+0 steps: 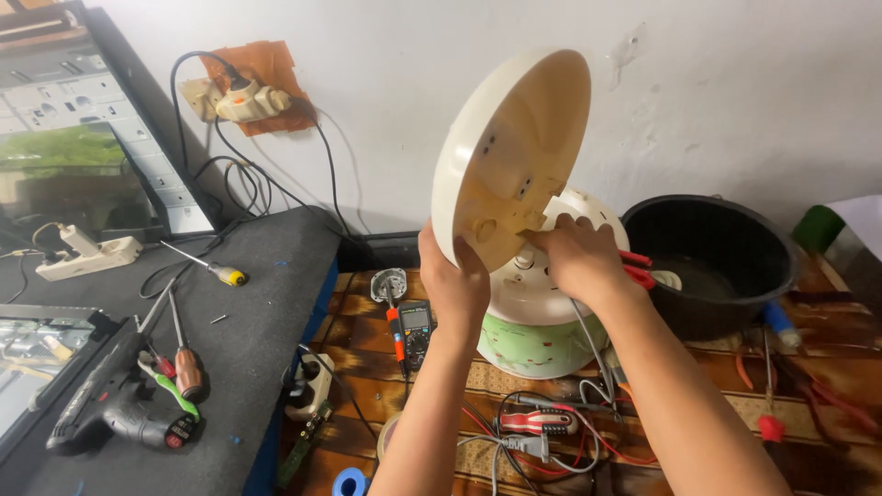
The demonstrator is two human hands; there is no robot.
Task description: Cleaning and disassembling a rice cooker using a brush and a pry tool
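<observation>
A cream round plastic base cover (514, 138) is tilted up on edge above an upside-down rice cooker body (537, 317), which is white with a pale green band. My left hand (457, 280) grips the cover's lower rim. My right hand (579, 257) reaches into the gap between cover and cooker body, fingers curled at the cover's inner edge. Grey wires (588, 354) hang down from the cooker beside my right forearm.
A black inner pot (712, 262) stands right of the cooker with red-handled pliers (636, 266) at its rim. A multimeter (415, 323), screwdrivers (186, 363), a black drill (110, 404), a power strip (87, 255) and loose red wires (551, 441) lie around on the bench.
</observation>
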